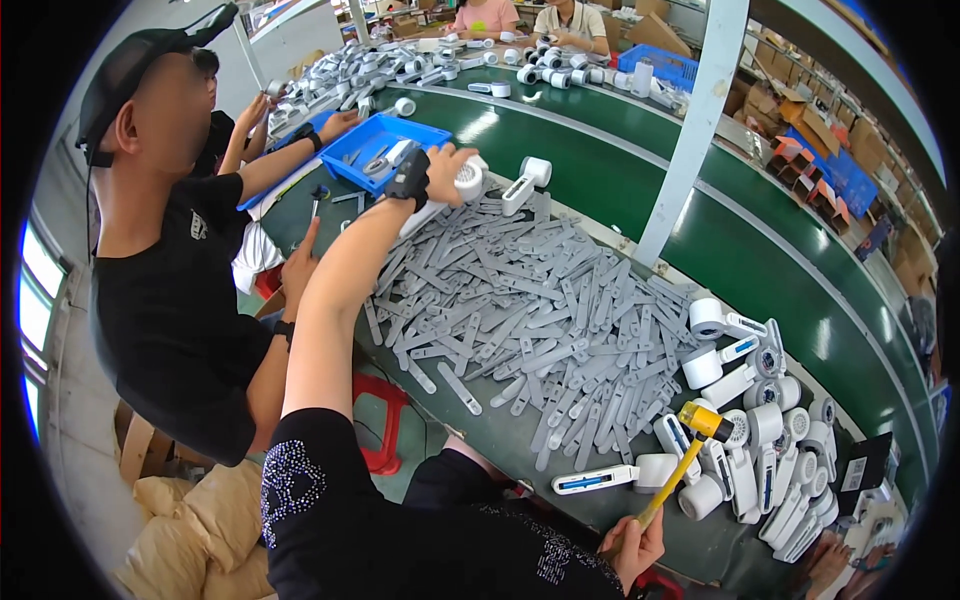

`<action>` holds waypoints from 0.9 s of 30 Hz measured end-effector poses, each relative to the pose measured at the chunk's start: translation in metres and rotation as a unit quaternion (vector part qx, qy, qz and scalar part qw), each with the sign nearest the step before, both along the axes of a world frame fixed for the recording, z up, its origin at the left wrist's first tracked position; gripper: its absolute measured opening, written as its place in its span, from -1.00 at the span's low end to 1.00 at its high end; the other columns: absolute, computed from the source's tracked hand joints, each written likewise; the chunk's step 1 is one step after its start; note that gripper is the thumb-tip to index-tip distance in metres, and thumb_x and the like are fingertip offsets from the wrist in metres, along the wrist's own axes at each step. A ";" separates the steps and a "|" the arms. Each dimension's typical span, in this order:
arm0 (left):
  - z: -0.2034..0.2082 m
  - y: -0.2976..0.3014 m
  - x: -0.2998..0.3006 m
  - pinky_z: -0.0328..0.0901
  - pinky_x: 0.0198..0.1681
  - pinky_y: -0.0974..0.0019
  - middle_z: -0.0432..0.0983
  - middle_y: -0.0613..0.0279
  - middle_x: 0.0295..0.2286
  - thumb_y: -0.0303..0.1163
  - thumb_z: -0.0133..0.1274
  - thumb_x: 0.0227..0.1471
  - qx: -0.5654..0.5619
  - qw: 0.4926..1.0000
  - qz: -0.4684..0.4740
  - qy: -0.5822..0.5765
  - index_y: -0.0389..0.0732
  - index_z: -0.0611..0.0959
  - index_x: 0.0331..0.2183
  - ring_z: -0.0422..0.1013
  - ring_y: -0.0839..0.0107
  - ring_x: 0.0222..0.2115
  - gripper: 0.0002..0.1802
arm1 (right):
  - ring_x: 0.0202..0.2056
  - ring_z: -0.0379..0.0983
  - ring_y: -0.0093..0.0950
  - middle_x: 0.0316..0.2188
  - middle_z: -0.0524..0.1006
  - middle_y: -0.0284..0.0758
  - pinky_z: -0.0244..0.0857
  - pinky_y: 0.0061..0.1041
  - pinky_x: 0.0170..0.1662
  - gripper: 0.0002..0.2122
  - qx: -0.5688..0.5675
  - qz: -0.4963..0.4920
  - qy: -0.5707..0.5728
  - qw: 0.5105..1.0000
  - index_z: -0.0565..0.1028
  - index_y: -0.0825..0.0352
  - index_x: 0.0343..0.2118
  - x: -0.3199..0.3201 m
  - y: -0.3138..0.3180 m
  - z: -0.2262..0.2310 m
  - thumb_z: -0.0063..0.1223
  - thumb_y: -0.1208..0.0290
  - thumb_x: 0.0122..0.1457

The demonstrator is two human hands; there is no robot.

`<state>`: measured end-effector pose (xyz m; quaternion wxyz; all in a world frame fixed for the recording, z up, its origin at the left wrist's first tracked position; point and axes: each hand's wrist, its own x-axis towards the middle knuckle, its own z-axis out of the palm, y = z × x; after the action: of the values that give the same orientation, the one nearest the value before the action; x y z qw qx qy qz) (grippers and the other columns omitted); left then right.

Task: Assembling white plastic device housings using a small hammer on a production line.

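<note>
My left arm reaches far across the bench, where my left hand (445, 175) is closed on a white handheld fan (470, 180) with a round grille head. Part of the fan lies hidden behind my fingers and wrist. Close by on its right lies another white handheld fan (527, 185). My right hand (635, 550), near the bench's front edge, grips the handle of a yellow mallet (690, 440), its yellow and black head pointing up and away. Between my hands spreads a big heap of flat grey plastic strips (540, 310). One fan (600, 480) with an open handle lies beside the mallet.
Several white fans (765, 430) crowd the right end of the bench. A blue tray (385, 135) with tools and parts stands at the far left, beside a co-worker in black (180, 290). Beyond runs a green conveyor (600, 170), with a grey post (690, 130) rising next to it.
</note>
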<state>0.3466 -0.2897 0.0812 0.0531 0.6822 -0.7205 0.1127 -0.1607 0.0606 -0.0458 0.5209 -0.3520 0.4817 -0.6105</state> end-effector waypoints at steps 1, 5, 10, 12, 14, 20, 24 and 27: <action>-0.008 -0.008 0.015 0.28 -0.12 -0.01 0.36 -0.04 -0.15 -0.18 0.34 -0.59 -0.049 0.998 -0.004 0.027 0.08 0.36 0.10 0.32 -0.11 -0.19 0.04 | -0.76 0.23 -0.62 -0.62 0.41 -0.28 0.15 -0.69 -0.71 -0.53 0.003 0.002 0.001 1.000 0.19 0.52 0.18 0.001 -0.002 0.000 -0.10 0.55 0.20; -0.012 -0.027 0.039 0.26 -0.10 -0.07 0.37 -0.06 -0.18 -0.21 0.34 -0.62 -0.087 0.996 -0.006 0.025 0.06 0.38 0.08 0.32 -0.15 -0.17 0.03 | -0.74 0.25 -0.61 -0.61 0.41 -0.28 0.15 -0.69 -0.69 -0.53 0.012 -0.002 0.002 1.000 0.18 0.49 0.19 0.001 -0.002 0.003 -0.09 0.53 0.21; -0.026 -0.033 0.040 0.23 -0.03 -0.02 0.38 -0.08 -0.14 -0.21 0.27 -0.58 -0.025 0.997 0.053 0.044 0.03 0.37 0.09 0.31 -0.17 -0.14 0.00 | -0.72 0.26 -0.61 -0.61 0.40 -0.29 0.16 -0.68 -0.68 -0.51 0.021 -0.004 0.011 1.000 0.15 0.48 0.20 0.005 -0.001 0.011 -0.08 0.50 0.22; -0.036 -0.034 0.046 0.23 -0.02 -0.02 0.38 -0.08 -0.13 -0.20 0.28 -0.57 -0.024 0.997 0.062 0.036 0.02 0.37 0.09 0.31 -0.16 -0.13 0.00 | -0.73 0.26 -0.61 -0.61 0.40 -0.28 0.17 -0.67 -0.68 -0.50 0.020 0.001 0.011 1.000 0.14 0.48 0.20 0.002 -0.001 0.008 -0.07 0.49 0.22; -0.040 -0.035 0.044 0.23 -0.01 -0.02 0.38 -0.08 -0.12 -0.19 0.28 -0.56 -0.023 0.997 0.068 0.030 0.01 0.37 0.09 0.32 -0.15 -0.12 0.00 | -0.73 0.26 -0.60 -0.61 0.39 -0.28 0.17 -0.67 -0.68 -0.50 0.021 0.001 0.014 1.000 0.14 0.48 0.20 0.000 0.000 0.006 -0.07 0.48 0.21; -0.055 -0.033 0.046 0.15 0.02 -0.09 0.34 0.05 -0.03 -0.40 0.16 -0.16 -0.012 0.988 0.152 -0.039 0.07 0.32 0.15 0.28 0.08 0.03 -0.22 | -0.74 0.26 -0.59 -0.61 0.39 -0.28 0.18 -0.66 -0.68 -0.49 0.019 -0.002 0.019 1.000 0.14 0.46 0.21 0.001 0.001 0.006 -0.07 0.48 0.21; -0.048 -0.028 0.032 0.30 -0.12 0.03 0.45 0.04 -0.16 -0.16 0.20 -0.20 -0.092 0.990 0.078 -0.072 0.01 0.55 -0.11 0.38 0.07 -0.15 -0.49 | -0.76 0.24 -0.60 -0.60 0.37 -0.29 0.15 -0.65 -0.71 -0.49 0.006 0.012 0.047 0.999 0.09 0.34 0.26 -0.003 0.002 0.000 -0.14 0.48 0.25; -0.030 -0.011 -0.001 0.32 -0.12 0.07 0.50 -0.03 -0.21 -0.01 0.23 -0.24 0.055 0.984 0.103 -0.132 -0.11 0.68 -0.28 0.41 0.03 -0.17 -0.52 | -0.76 0.23 -0.60 -0.60 0.37 -0.30 0.15 -0.66 -0.71 -0.49 0.005 0.012 0.042 0.999 0.09 0.34 0.26 -0.002 0.002 0.001 -0.14 0.48 0.25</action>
<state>0.3453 -0.3008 0.0511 -0.0922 0.7337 -0.6521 0.1673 -0.1630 0.0624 -0.0447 0.5095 -0.3804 0.5016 -0.5866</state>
